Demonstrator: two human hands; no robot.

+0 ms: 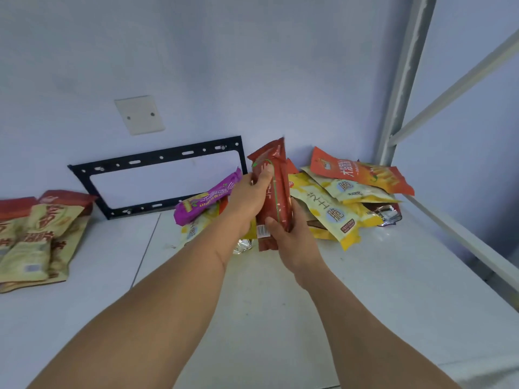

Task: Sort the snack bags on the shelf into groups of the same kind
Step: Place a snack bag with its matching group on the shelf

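Note:
I hold a dark red snack bag upright above the shelf, in front of the mixed pile. My left hand grips its upper left side, thumb across the front. My right hand grips its lower right edge. Behind it lies a purple bag on the pile's left. To the right lie yellow bags and an orange bag on top. A group of tan-and-red bags lies stacked at the far left of the shelf.
The white shelf board has a seam left of centre. A black metal bracket leans on the back wall. The grey shelf upright and rail run along the right. A silver foil bag pokes out under the pile.

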